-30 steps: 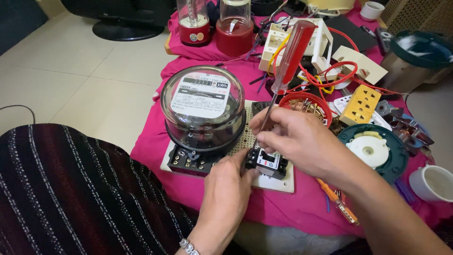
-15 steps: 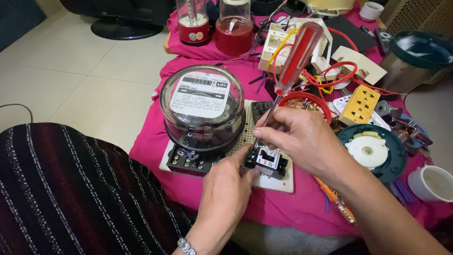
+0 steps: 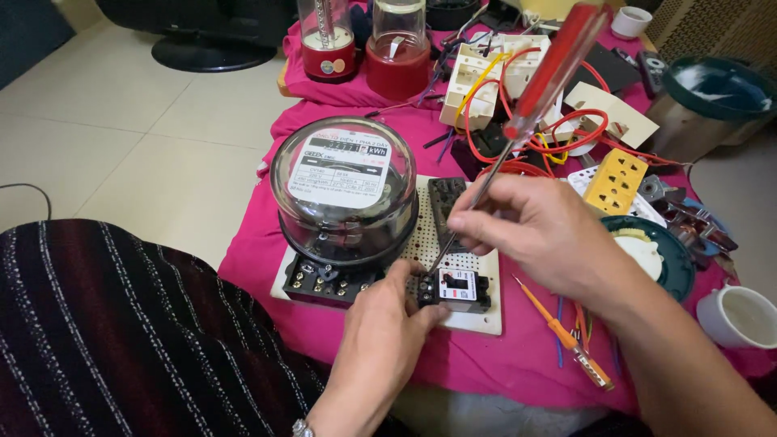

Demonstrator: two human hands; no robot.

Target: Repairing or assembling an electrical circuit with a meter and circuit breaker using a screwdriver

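right hand point(image 3: 538, 231): pinching the red screwdriver point(image 3: 534, 97) low on its shaft, steering the tip
left hand point(image 3: 388, 324): gripping the small breaker point(image 3: 457, 290), keeping it from sliding on the perforated board point(image 3: 477, 320)

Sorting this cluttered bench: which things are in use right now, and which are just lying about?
In use: left hand steadying small black breaker; right hand holding red screwdriver; white perforated board.

Lying about: orange screwdriver, yellow socket, white cup, red blender jars.

One head-worn camera looks steeply down, close over the hands, at the pink-clothed table point(image 3: 267, 243).
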